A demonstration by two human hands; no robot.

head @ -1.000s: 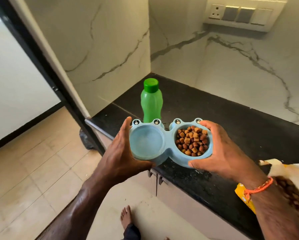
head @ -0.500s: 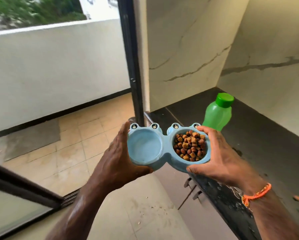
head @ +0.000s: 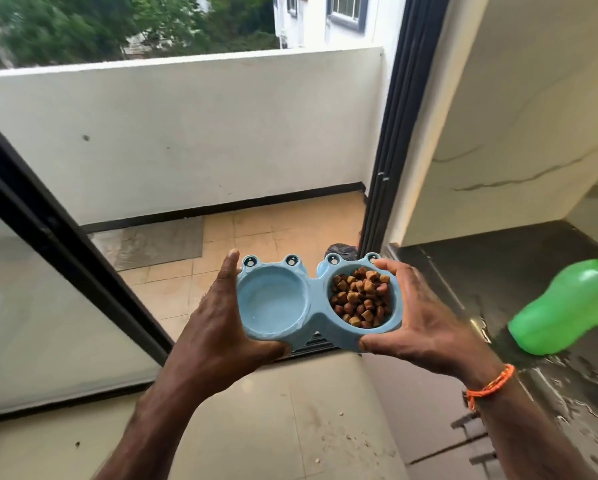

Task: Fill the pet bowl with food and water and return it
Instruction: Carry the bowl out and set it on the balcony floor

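Facing balcony now, pet bowl aloft

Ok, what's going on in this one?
A person carries a blue double pet bowl in both hands: the left hand grips the end with the clear-looking compartment, the right hand the end full of brown kibble. The bowl is in mid-air, facing an open balcony doorway. A green bottle stands on the wet black counter to the right.
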